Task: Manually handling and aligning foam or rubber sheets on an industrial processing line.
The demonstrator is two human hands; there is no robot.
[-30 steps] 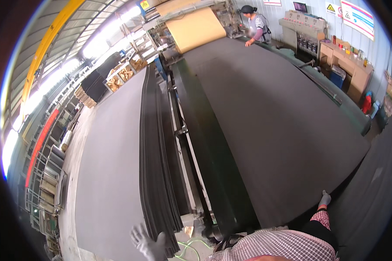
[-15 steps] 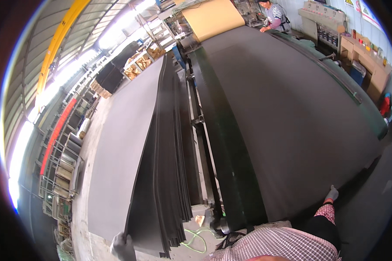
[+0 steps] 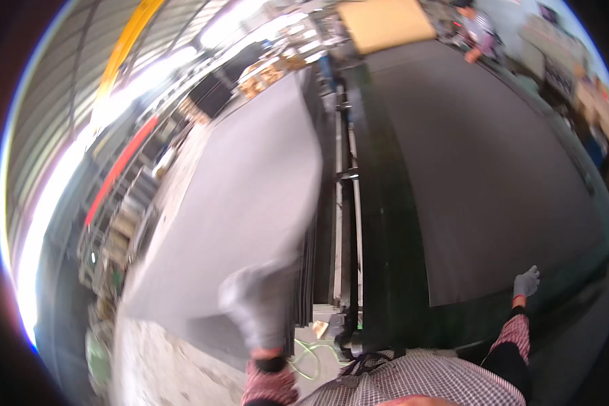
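My left hand [image 3: 254, 304], in a grey glove, is smeared by motion over the near right corner of a large thin grey sheet [image 3: 243, 183]. Whether its fingers grip the sheet cannot be made out. That sheet lies bowed on top of a stack of dark sheets [image 3: 304, 291], whose edges show below it. My right hand [image 3: 526, 281], also gloved, is over the dark green belt [image 3: 399, 331], just off the near edge of another dark grey sheet [image 3: 480, 162]. Its fingers are apart and hold nothing visible.
A metal frame [image 3: 346, 203] runs between stack and belt. At the far end are a tan sheet [image 3: 386, 26] on the machine and another person [image 3: 479, 34] beside the belt. A green hose [image 3: 308, 358] lies on the floor; racks with rolls [image 3: 125, 220] stand left.
My left hand has moved up and right, and the top sheet's raised edge has swung right over the stack. My right hand is off the belt sheet's edge; more green belt shows before it.
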